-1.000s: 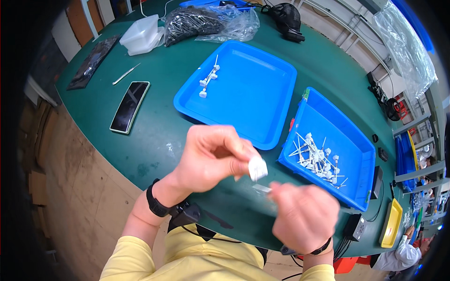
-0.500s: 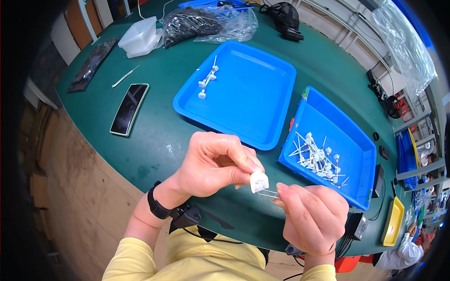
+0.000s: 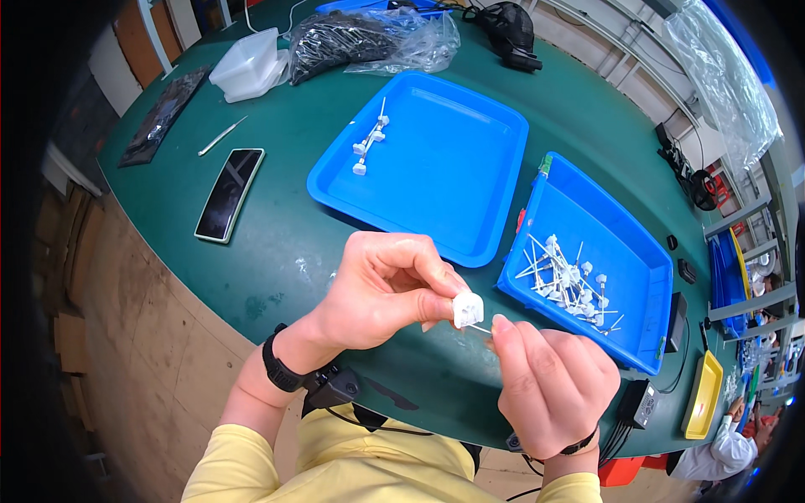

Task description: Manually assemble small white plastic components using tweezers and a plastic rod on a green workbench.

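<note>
White piece (image 3: 468, 309), head view: small, blocky, gripped between thumb and index finger of the left hand (image 3: 394, 293), raised over the near edge of the green table (image 3: 285, 197). Right hand (image 3: 558, 381): thumb and forefinger pressed together on a thin pale rod (image 3: 480, 329); its free end is at the piece's lower right side. Cannot tell whether it is seated inside.

Shallow tray (image 3: 444, 168), blue: a few white-headed sticks (image 3: 379, 136) in a line along its left edge. Deeper blue bin (image 3: 595, 226), nearer the table's right edge: loose pile of similar sticks (image 3: 572, 289) along its near edge, orientations mixed. Phone (image 3: 229, 195), dark screen up, toward the table's left edge.
</note>
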`<state>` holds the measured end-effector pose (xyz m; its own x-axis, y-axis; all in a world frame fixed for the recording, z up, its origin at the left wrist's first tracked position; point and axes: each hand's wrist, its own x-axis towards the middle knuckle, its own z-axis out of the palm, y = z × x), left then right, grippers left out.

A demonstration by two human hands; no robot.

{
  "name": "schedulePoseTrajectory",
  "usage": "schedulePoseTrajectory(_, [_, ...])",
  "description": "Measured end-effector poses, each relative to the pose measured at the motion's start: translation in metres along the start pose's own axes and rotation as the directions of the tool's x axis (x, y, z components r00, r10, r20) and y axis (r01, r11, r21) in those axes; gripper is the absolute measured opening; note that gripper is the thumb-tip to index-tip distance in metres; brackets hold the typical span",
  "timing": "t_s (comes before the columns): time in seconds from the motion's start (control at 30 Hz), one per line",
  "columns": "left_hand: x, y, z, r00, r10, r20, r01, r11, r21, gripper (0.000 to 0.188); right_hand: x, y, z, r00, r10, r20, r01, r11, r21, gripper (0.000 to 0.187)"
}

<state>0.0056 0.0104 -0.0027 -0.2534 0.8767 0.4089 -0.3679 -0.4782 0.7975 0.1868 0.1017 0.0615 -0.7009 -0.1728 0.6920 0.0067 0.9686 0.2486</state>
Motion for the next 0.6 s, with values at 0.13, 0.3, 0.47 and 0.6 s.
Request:
schedulePoseTrajectory(0.13, [0.0022,0.004,-0.0015,0.996,0.081,0.045,-0.084,0.995,0.057,0.012,-0.0007,0.0046,-0.0048,0.994,0.092,-0.061,-0.078,0.977,0.199,0.017])
schedulePoseTrajectory(0.3, [0.0043,0.0054,-0.0017,0.969,0.185,0.161,-0.21,0.966,0.149,0.016,-0.0002,0.0022,-0.0039,0.991,0.098,-0.092,-0.07,0.961,0.269,0.018])
schedulePoseTrajectory(0.47, [0.0047,0.0059,-0.0006,0.967,0.188,0.169,-0.214,0.965,0.151,0.017,-0.0015,0.0028,-0.0029,0.997,0.05,-0.056,-0.034,0.966,0.255,0.027])
schedulePoseTrajectory(0.6, [0.0035,0.0056,0.0005,0.972,0.173,0.161,-0.192,0.975,0.113,0.016,-0.0017,0.0031,-0.0017,0.998,0.01,-0.059,0.003,0.978,0.207,0.031])
